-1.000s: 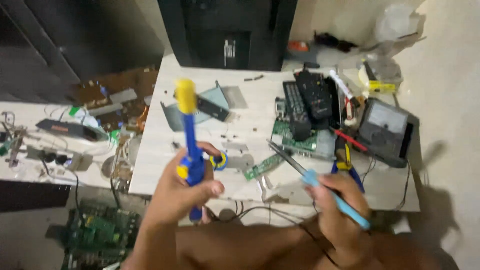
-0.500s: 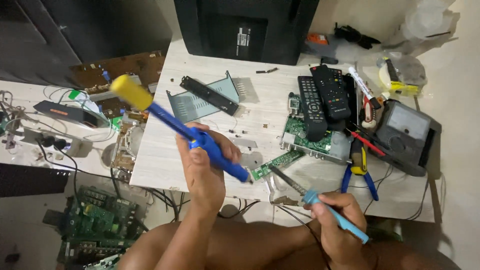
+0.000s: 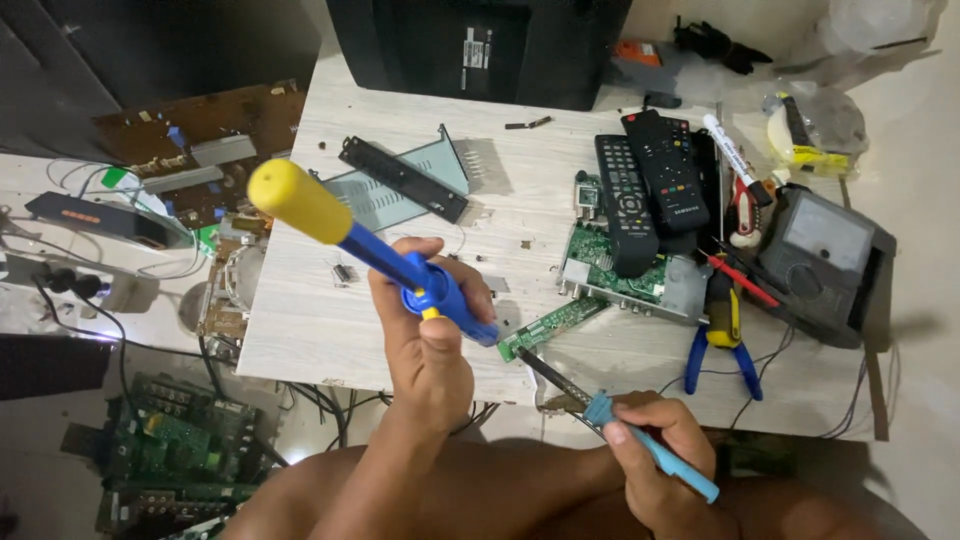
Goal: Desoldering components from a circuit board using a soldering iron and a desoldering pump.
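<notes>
Desoldering pump [image 3: 375,255] lower, in left hand [image 3: 430,345].

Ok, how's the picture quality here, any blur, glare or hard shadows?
Head view: mostly sharp, the pump in the left hand and the iron in the right hand read crisply; a bright, washed-out patch shows on the bag at top right; soft shadows fall right of the meter and bracket; the floor at lower left is dim.

Left hand [image 3: 428,340] grips a blue-and-yellow plastic desoldering pump [image 3: 370,252]; right hand [image 3: 655,455] holds a light-blue-handled soldering iron [image 3: 620,425] near a small green circuit board [image 3: 550,327].
</notes>
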